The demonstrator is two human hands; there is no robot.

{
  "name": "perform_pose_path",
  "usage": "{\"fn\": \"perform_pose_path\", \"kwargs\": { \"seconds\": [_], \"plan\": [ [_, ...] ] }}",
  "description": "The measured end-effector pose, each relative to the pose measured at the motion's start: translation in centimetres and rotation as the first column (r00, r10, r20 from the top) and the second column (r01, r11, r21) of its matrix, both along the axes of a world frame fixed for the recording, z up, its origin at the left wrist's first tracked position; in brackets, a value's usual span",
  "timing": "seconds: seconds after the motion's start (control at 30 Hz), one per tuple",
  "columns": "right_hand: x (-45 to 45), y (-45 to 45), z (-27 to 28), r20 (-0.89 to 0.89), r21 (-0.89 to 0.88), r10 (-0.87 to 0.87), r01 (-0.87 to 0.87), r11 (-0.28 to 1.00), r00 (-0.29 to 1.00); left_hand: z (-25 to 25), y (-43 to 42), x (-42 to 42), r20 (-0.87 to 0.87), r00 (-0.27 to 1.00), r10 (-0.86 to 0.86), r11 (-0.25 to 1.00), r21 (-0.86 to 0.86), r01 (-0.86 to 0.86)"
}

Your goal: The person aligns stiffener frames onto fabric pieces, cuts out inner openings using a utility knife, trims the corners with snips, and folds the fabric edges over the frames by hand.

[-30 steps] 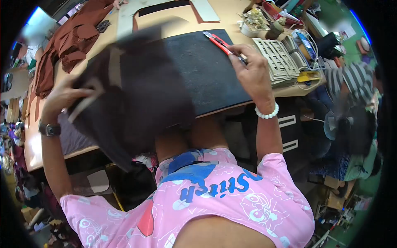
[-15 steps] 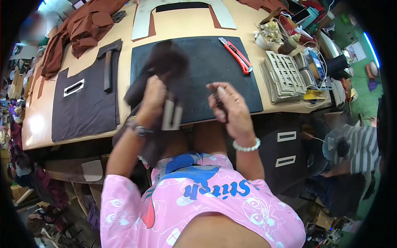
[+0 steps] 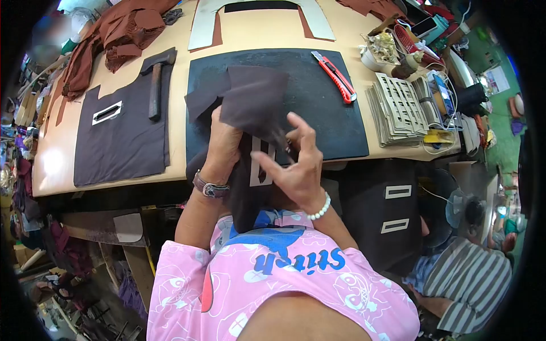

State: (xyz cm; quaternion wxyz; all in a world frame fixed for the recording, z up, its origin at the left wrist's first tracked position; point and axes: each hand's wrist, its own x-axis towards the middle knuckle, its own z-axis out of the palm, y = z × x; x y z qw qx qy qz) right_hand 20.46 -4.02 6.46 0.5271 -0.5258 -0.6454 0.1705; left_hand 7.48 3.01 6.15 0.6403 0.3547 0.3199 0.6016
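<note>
My left hand (image 3: pixel 223 142) is closed on a folded piece of dark brown fabric (image 3: pixel 256 96), raised over the near part of the black cutting mat (image 3: pixel 330 133). On the hanging part of the fabric is a pale rectangular frame (image 3: pixel 261 175) with a slot. My right hand (image 3: pixel 298 165) is beside the fabric, its thumb and forefinger spread. Its other fingers curl round small dark thread snips (image 3: pixel 289 149), partly hidden and blurred, their tip against the fabric's edge. A red utility knife (image 3: pixel 336 78) lies on the mat's right side.
On the left, a hammer (image 3: pixel 154 91) lies on a dark fabric panel (image 3: pixel 128 142). Stacked slotted card templates (image 3: pixel 398 108) stand right of the mat. Rust-coloured cloth (image 3: pixel 128 34) is heaped at the back left. A person in a striped top (image 3: pixel 475 278) is at lower right.
The fabric and my left hand have shifted right and the cloth is opened out more. My right hand has moved left to the fabric, bringing the snips to its edge.
</note>
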Motion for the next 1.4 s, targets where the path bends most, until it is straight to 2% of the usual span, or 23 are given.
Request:
{"fn": "perform_pose_path", "kwargs": {
  "seconds": [0.03, 0.17, 0.27, 0.33, 0.37, 0.43, 0.47, 0.5, 0.6, 0.67, 0.8, 0.87, 0.9, 0.93, 1.0, 1.03, 1.07, 1.1, 1.13, 1.17, 1.27, 1.33, 1.4],
  "plan": [
    [0.0, 0.8, 0.0, 0.041, 0.082, -0.054, 0.05, 0.995, 0.998, 0.3, -0.3, -0.3, -0.062, 0.998, -0.009, 0.985, 0.173, 0.019],
    [0.2, 4.5, 1.0, 0.107, 0.294, -0.098, 0.062, 0.954, 0.989, 3.2, -0.2, -1.0, -0.389, 0.921, 0.029, 0.993, 0.115, 0.017],
    [1.6, 7.4, 3.3, 0.057, 0.368, -0.107, 0.079, 0.927, 0.993, 5.6, -0.9, -4.4, -0.727, 0.685, 0.051, 0.984, 0.153, 0.089],
    [2.5, 8.8, 6.5, 0.097, 0.378, -0.184, 0.135, 0.916, 0.978, 6.9, -1.9, -7.9, -0.772, 0.633, -0.056, 0.985, 0.059, 0.159],
    [2.8, 9.6, 7.7, 0.043, 0.319, -0.076, 0.059, 0.946, 0.996, 6.8, -2.5, -9.6, -0.715, 0.693, -0.094, 0.981, 0.052, 0.187],
    [2.9, 11.3, 9.2, -0.004, 0.228, 0.127, -0.123, 0.966, 0.992, 9.2, -5.5, -11.8, -0.678, 0.733, -0.052, 0.998, -0.058, 0.018],
    [2.4, 12.3, 8.9, -0.079, 0.201, 0.222, -0.203, 0.958, 0.972, 8.3, -7.1, -13.4, -0.633, 0.754, 0.177, 0.972, -0.008, -0.236],
    [1.4, 13.4, 8.1, -0.157, 0.179, 0.314, -0.286, 0.941, 0.936, 8.8, -7.9, -14.2, -0.489, 0.831, 0.267, 0.937, -0.069, -0.342],
    [-1.2, 13.8, 5.7, -0.281, 0.071, 0.425, -0.424, 0.903, 0.86, 9.0, -8.9, -17.7, -0.35, 0.782, 0.516, 0.856, 0.192, -0.479],
    [-2.9, 12.3, 4.3, -0.474, 0.025, 0.449, -0.498, 0.867, 0.758, 10.6, -7.6, -17.9, -0.123, 0.743, 0.658, 0.75, 0.015, -0.661],
    [-2.7, 12.7, 2.8, -0.402, -0.048, 0.332, -0.382, 0.923, 0.853, 11.4, -4.1, -21.1, -0.188, 0.83, 0.525, 0.829, -0.111, -0.549],
    [-1.3, 15.5, 3.5, -0.513, 0.027, 0.302, -0.337, 0.941, 0.803, 12.5, -2.5, -21.2, 0.025, 0.979, 0.204, 0.976, -0.077, -0.202],
    [-0.1, 16.4, 4.3, -0.409, -0.001, 0.199, -0.219, 0.976, 0.891, 13.6, -2.1, -19.5, 0.157, 0.982, 0.102, 0.995, -0.013, -0.102],
    [1.2, 17.0, 5.2, -0.294, -0.048, 0.083, -0.102, 0.994, 0.952, 13.7, -1.1, -19.0, 0.24, 0.951, 0.196, 0.98, -0.011, -0.199],
    [3.6, 17.4, 5.3, -0.411, -0.015, 0.039, -0.049, 0.999, 0.911, 13.6, -0.3, -16.0, 0.004, 0.876, 0.482, 0.876, 0.006, -0.482],
    [4.7, 16.4, 5.4, -0.503, -0.022, 0.048, -0.068, 0.997, 0.863, 12.8, -0.4, -13.9, -0.228, 0.789, 0.571, 0.82, 0.113, -0.561],
    [5.3, 15.1, 5.4, -0.59, -0.03, 0.051, -0.086, 0.996, 0.805, 11.2, -0.6, -11.7, -0.542, 0.529, 0.653, 0.756, 0.425, -0.498],
    [5.1, 13.6, 5.2, -0.61, -0.033, 0.067, -0.11, 0.993, 0.79, 9.8, -0.3, -9.6, -0.481, 0.708, 0.517, 0.849, 0.184, -0.495],
    [4.7, 11.8, 5.1, -0.627, -0.037, 0.078, -0.13, 0.991, 0.775, 6.4, 1.2, -7.6, -0.24, 0.879, 0.413, 0.893, -0.083, -0.442],
    [4.1, 9.9, 4.9, -0.643, -0.042, 0.087, -0.148, 0.988, 0.761, 3.7, 1.4, -5.2, -0.104, 0.941, 0.321, 0.933, -0.134, -0.333],
    [1.4, 5.0, 3.4, -0.617, -0.301, 0.066, -0.313, 0.901, 0.784, -2.3, 1.1, 0.0, 0.189, 0.957, 0.221, 0.96, -0.214, -0.18],
    [0.3, 3.3, 0.5, -0.739, -0.357, 0.057, -0.462, 0.812, 0.671, -3.3, 0.3, 1.3, 0.246, 0.938, 0.246, 0.95, -0.253, -0.183],
    [-0.4, 2.5, -1.6, -0.684, -0.406, 0.047, -0.434, 0.804, 0.727, -3.4, -0.2, 0.8, 0.166, 0.964, 0.21, 0.96, -0.222, -0.171]
  ]
}}
